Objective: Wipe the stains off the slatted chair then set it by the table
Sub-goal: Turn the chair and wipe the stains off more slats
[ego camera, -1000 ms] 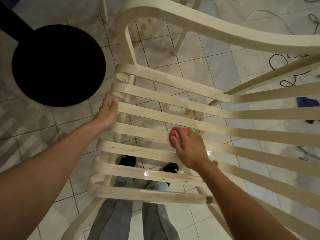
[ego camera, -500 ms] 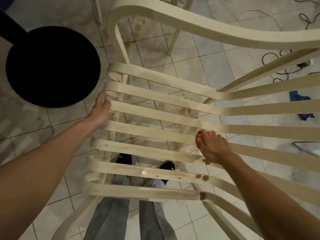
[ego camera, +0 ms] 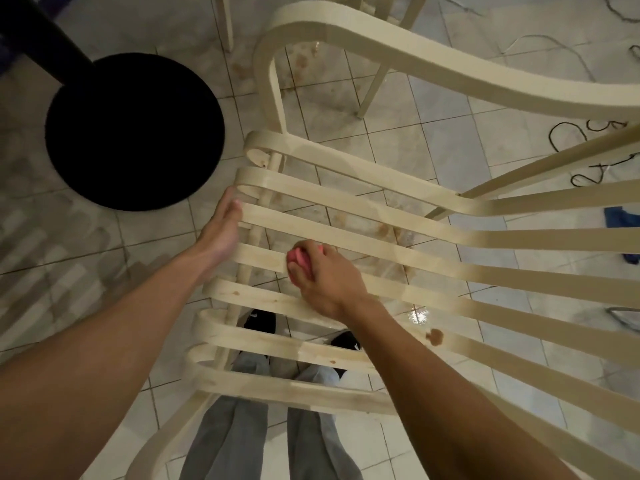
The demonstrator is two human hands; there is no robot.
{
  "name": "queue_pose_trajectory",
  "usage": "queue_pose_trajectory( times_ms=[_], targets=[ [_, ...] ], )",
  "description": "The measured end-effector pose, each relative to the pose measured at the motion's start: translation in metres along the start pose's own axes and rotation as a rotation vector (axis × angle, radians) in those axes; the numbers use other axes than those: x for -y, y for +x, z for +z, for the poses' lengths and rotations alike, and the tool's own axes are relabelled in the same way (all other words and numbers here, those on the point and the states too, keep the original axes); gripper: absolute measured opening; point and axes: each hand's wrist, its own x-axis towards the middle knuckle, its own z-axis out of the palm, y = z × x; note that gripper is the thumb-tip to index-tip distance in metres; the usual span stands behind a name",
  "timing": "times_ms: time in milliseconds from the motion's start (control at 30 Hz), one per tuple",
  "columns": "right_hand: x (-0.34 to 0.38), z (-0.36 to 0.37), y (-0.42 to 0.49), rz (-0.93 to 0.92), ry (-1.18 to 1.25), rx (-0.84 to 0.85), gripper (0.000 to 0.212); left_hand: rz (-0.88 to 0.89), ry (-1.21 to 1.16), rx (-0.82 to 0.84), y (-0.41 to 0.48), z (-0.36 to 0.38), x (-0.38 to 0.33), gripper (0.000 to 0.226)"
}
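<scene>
Right hand: fingers curled round a pink wad, cloth or sponge cannot be told, and pressing it onto a slat of the chair, the fourth from the far edge of the seat. The wad shows only between thumb and fingers.

Left hand: flat, fingers straight and together, resting against the curled slat ends at the left edge of the seat; it holds nothing.

The chair is cream, its slats running from lower left to right across the view, with a curved armrest arching over the far side. It stands on the tiled floor directly in front of the person.

Brown stain on a slat to the right of the right forearm; smaller spots on the slat just below the wad. A wet glint lies near the large stain.

Beneath the slats: the person's grey trousers and black shoes.

Floor: pale tiles with brownish marks under the chair.

Left of the chair, near but apart: a black round base carrying a black post. At the right edge: a blue cloth and dark cables on the floor.
</scene>
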Motion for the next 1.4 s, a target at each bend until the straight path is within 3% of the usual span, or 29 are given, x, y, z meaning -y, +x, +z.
queue_pose_trajectory(
  times_ms=[167, 267, 500, 700, 767, 967, 1133, 1400],
  targets=[
    [0.031, 0.011, 0.018, -0.051, 0.093, -0.043, 0.040, -0.131, -0.186, -0.045, -0.008, -0.011, 0.011, 0.065],
    [0.014, 0.009, 0.011, -0.038, 0.087, -0.067, 0.040, -0.222, -0.221, -0.065, -0.008, -0.013, 0.020, 0.059],
    [0.026, 0.016, 0.011, 0.001, -0.006, -0.085, 0.035, -0.211, -0.255, -0.063, -0.007, -0.015, 0.023, 0.061],
    [0.087, 0.033, 0.039, -0.059, -0.085, -0.104, 0.036, -0.253, -0.399, 0.072, -0.010, -0.024, 0.021, 0.080],
    [0.105, 0.043, 0.051, -0.017, -0.139, -0.102, 0.036, -0.250, -0.465, 0.119, -0.009, -0.029, 0.025, 0.095],
    [0.144, 0.065, 0.077, 0.160, -0.297, -0.064, 0.029, -0.355, -0.743, 0.163, -0.012, -0.044, 0.030, 0.098],
    [0.139, 0.063, 0.075, 0.158, -0.170, -0.097, 0.024, -0.355, -0.771, 0.153, -0.013, -0.050, 0.030, 0.097],
    [0.076, 0.034, 0.032, 0.079, 0.056, -0.128, 0.035, -0.312, -0.682, 0.088, -0.016, -0.041, 0.021, 0.086]
  ],
)
